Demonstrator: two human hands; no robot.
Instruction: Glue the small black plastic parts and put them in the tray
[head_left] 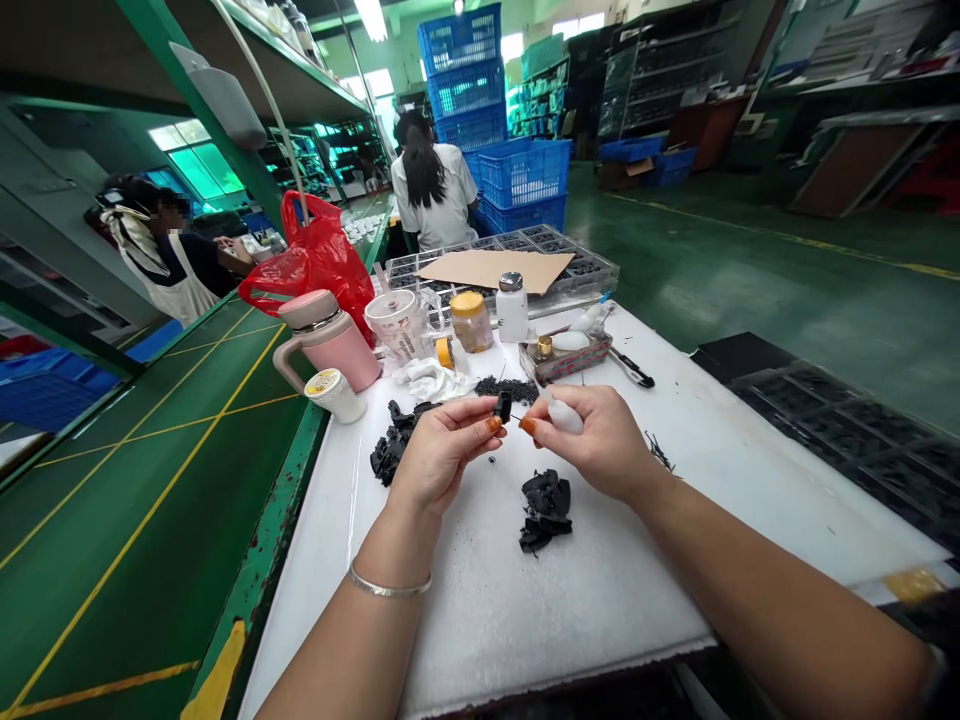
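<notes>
My left hand (442, 445) pinches a small black part (502, 406) between thumb and fingertips. Close on its right, my right hand (600, 435) is closed around a white squeeze bottle (564, 416), and its thumb and forefinger pinch a thin dark piece (519, 420) that points at the black part. Below the hands, a cluster of black parts (546, 505) lies on the white table (480, 600). A bigger pile of black parts (390, 445) sits beside my left hand. Beyond the fingers are many tiny black rings (510, 388).
A pink mug (341, 350), white tub (335, 396), clear pitcher (401, 325), yellow-lidded jar (471, 322), pump bottle (512, 308) and small tray (570, 358) line the table's back. A knife (634, 368) lies right. Two people work beyond; a green conveyor (150, 470) runs left.
</notes>
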